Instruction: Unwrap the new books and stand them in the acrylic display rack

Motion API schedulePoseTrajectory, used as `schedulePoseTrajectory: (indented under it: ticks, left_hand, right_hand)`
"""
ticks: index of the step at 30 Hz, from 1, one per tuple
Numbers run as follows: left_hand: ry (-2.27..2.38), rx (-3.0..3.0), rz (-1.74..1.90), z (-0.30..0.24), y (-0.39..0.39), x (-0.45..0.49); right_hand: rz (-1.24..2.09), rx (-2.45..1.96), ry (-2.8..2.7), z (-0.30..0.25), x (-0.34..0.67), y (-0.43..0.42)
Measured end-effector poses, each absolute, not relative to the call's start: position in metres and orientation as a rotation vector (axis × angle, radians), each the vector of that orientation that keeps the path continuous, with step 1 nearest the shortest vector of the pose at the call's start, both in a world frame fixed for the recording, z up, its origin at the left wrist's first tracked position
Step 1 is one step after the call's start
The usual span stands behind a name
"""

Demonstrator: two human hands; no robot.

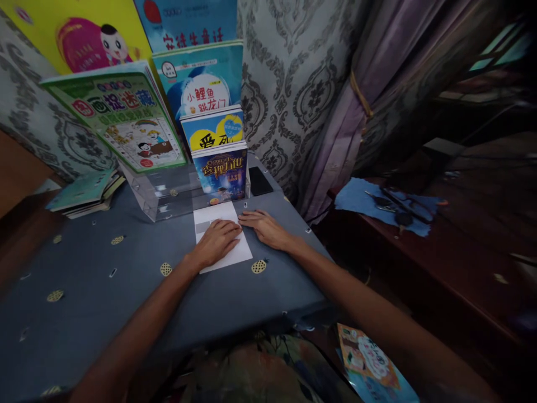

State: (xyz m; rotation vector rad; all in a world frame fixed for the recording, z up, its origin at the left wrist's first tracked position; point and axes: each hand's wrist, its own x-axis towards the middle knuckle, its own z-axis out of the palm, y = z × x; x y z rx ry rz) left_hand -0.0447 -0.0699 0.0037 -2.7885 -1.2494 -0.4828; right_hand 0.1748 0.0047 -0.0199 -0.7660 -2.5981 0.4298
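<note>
Left hand (pixel 216 242) lies flat on smooth white rectangular paper (pixel 222 238), right hand (pixel 266 228) open beside, perhaps touching its edge.

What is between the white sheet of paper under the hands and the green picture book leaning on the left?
In the head view, a clear plastic stand lies between the white paper and the green picture book, which leans on it.

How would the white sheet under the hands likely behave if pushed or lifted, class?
The white sheet looks thin and lies flat on the grey cloth, so it is probably light and floppy. The left hand rests flat on it, which likely stops it sliding. The right hand lies at its edge.
</note>
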Motion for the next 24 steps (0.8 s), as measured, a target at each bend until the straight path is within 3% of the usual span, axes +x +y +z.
schedulePoseTrajectory:
  ticks: [24]
  left_hand:
    - [-1.169,-2.994,-0.57,0.012,-0.097,-0.038]
  right_hand:
    - [0.472,-0.73,-2.59,-0.014,0.179,-0.012]
